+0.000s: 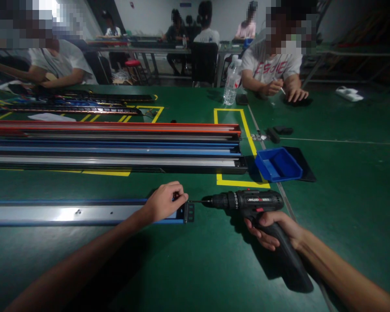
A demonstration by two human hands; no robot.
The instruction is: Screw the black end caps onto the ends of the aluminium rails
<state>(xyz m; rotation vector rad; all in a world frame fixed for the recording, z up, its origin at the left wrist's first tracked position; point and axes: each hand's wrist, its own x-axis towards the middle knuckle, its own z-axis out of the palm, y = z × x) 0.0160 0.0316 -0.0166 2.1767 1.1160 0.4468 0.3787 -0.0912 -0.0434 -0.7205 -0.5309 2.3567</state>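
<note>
My right hand [277, 232] is wrapped round the grip of a black cordless drill [260, 200], which lies on its side just above or on the green table. Its long thin bit [199, 201] points left at the end of a blue-edged metal channel [94, 213]. At that end sits a dark end piece with a slotted tab [191, 213]. My left hand [167, 201] rests over the channel's end, finger and thumb pinched together beside the bit's tip. Whatever is between those fingertips is hidden.
Several long channels [133, 162] in orange, black and blue lie across the table beyond my hands. To their right stand a blue bin [281, 164] and, farther back, a water bottle [232, 82]. A co-worker's hands [282, 90] rest at the far edge.
</note>
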